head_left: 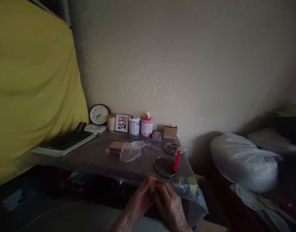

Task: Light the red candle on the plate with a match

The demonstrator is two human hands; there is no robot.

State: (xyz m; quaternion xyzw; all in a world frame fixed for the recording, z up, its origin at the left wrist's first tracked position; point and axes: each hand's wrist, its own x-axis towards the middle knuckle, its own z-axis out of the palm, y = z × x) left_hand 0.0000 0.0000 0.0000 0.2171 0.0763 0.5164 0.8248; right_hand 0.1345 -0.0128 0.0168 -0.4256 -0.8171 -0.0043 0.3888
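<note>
We hold a small box point(152, 181) upright between both hands at the near edge of the worktop point(144, 169). Our left hand point(141, 196) pinches it from one side and our right hand point(170, 199) from the other, though dim light blurs the fingertips. The step seems to be working the box open or closed; we cannot tell which. The next move calls for a steady left grip and a light right one. Just beyond, a red candle point(177, 161) leans on a round tray point(163, 166), near a plate of thin sticks point(172, 149).
</note>
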